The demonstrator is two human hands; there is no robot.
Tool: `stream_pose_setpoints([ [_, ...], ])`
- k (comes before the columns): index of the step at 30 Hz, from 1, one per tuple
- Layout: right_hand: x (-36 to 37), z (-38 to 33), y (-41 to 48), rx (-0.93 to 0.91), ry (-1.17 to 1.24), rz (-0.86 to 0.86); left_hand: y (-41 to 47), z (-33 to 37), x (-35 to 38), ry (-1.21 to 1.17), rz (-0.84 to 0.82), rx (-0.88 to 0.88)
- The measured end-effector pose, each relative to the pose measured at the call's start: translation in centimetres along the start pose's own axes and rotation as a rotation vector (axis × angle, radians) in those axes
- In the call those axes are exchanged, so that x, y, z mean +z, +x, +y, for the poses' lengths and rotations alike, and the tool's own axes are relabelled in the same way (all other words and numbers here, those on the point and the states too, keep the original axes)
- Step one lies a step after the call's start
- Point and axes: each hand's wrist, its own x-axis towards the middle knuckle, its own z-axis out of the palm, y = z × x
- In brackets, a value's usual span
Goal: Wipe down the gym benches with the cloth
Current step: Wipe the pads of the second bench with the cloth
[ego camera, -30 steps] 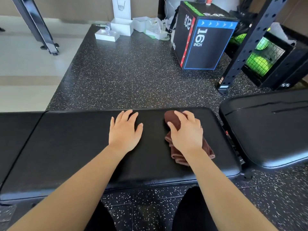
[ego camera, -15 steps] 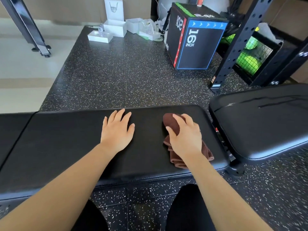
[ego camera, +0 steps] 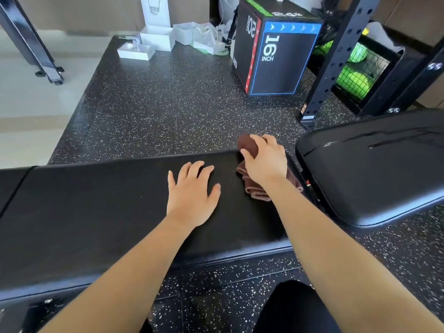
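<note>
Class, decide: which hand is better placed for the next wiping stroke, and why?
The right hand: it grips the cloth at the right end of the bench; the left hand lies flat, holding nothing.

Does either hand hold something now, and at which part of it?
The right hand grips the brown cloth at its bunched far end. The left hand holds nothing; it lies flat on the bench.

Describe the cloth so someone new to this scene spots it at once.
Find the long black bench pad across the foreground. At its far right corner, under the right hand, lies the cloth. It is the only brown, folded fabric on black padding.
</note>
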Motion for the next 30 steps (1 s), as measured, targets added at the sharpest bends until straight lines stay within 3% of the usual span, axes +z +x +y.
stream_pose_setpoints([
  [8, -1.9, 2.2, -10.4, -0.075, 0.059, 0.091, -0.2, 0.1, -0.2, -0.007, -0.011, -0.002],
  [19, -1.3, 2.0, -3.4, 0.048, 0.029, 0.062, -0.1, -0.3, -0.1, -0.006, -0.013, 0.011],
  [25, -2.7, 3.0, -9.8, -0.013, 0.045, 0.084, 0.0, -0.1, -0.3, -0.024, 0.012, 0.014],
  [30, -2.8, 1.1, -15.2, 0.051, 0.105, 0.116, 0.1, 0.0, -0.4, -0.021, 0.005, 0.015],
])
